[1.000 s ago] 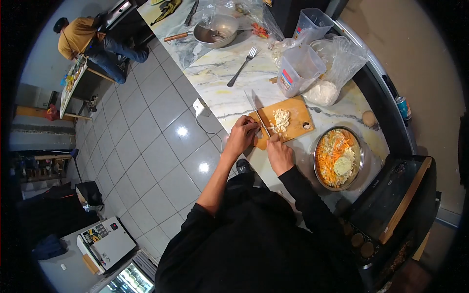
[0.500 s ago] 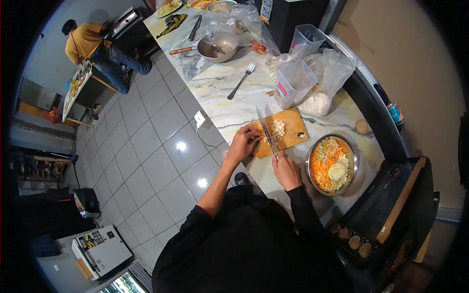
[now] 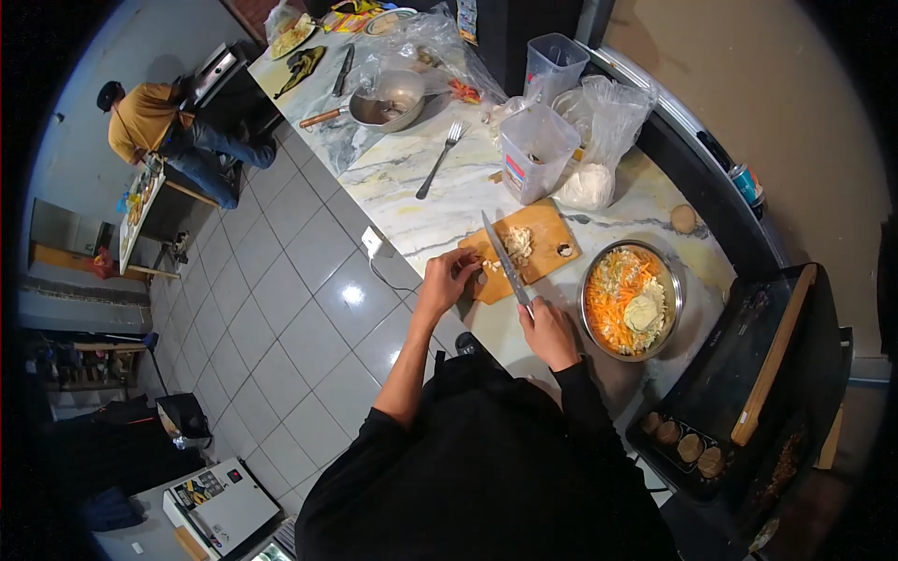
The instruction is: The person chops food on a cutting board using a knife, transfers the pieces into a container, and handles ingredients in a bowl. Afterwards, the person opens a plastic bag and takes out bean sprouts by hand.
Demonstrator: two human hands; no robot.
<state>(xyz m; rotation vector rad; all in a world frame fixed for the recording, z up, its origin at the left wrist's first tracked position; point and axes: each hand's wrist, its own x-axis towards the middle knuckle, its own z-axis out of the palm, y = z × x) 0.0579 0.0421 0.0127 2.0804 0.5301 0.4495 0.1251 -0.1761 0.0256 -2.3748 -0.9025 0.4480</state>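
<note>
My right hand [image 3: 550, 335] is wrapped round the handle of a kitchen knife [image 3: 506, 254]. Its blade points away from me over a wooden cutting board [image 3: 551, 226]. Chopped pale pieces [image 3: 518, 245] lie in a small heap to the right of the blade, and a few small bits [image 3: 493, 268] are left of it. At the board's left edge is my left hand [image 3: 447, 279], fingers curled and pinched together; what they hold, if anything, is too small to make out. Right of the board stands a metal bowl [image 3: 677, 316] of shredded orange and pale vegetables.
Beyond the board are a fork [image 3: 440, 161], a saucepan [image 3: 395, 103], a plastic container [image 3: 538, 154] and a bag with a white lump [image 3: 589, 185]. A black tray [image 3: 720, 365] stands at right. Across the tiled floor, a person [image 3: 154, 122] bends by a small table [image 3: 140, 217].
The view has shifted, so the counter sits further left and up. My left fingers have drawn back leftward from the blade, exposing small bits on the board. The knife stays in my right hand.
</note>
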